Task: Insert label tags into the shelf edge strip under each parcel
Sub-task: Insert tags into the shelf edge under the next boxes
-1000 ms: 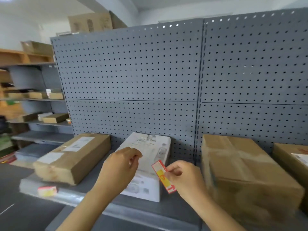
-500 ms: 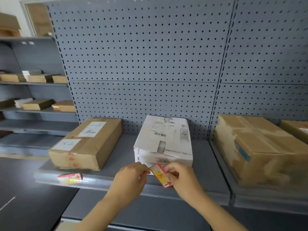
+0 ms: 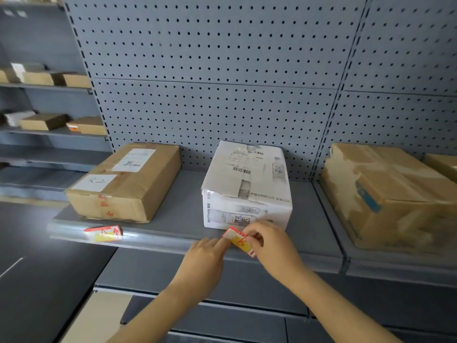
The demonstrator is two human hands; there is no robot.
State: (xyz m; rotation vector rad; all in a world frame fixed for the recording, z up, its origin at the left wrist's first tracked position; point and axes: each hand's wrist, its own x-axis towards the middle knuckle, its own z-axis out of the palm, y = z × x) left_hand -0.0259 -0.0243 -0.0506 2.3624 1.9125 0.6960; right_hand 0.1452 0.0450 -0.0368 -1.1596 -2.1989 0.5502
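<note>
A red, white and yellow label tag (image 3: 238,239) is pinched in my right hand (image 3: 270,246), tilted, right at the shelf edge strip (image 3: 158,240) below the white parcel (image 3: 246,186). My left hand (image 3: 206,254) touches the tag's left end with its fingertips. A second tag of the same kind (image 3: 103,233) sits in the strip under the brown parcel (image 3: 126,181) on the left. A torn brown parcel (image 3: 390,194) stands on the neighbouring shelf to the right.
A grey pegboard back panel (image 3: 222,70) rises behind the parcels. Further shelves with small boxes (image 3: 49,79) stand at the left. Another grey shelf (image 3: 222,315) lies below the hands.
Both hands have gone down and forward with the tag, from in front of the white parcel to the shelf edge strip. The view has tilted down and moved closer.
</note>
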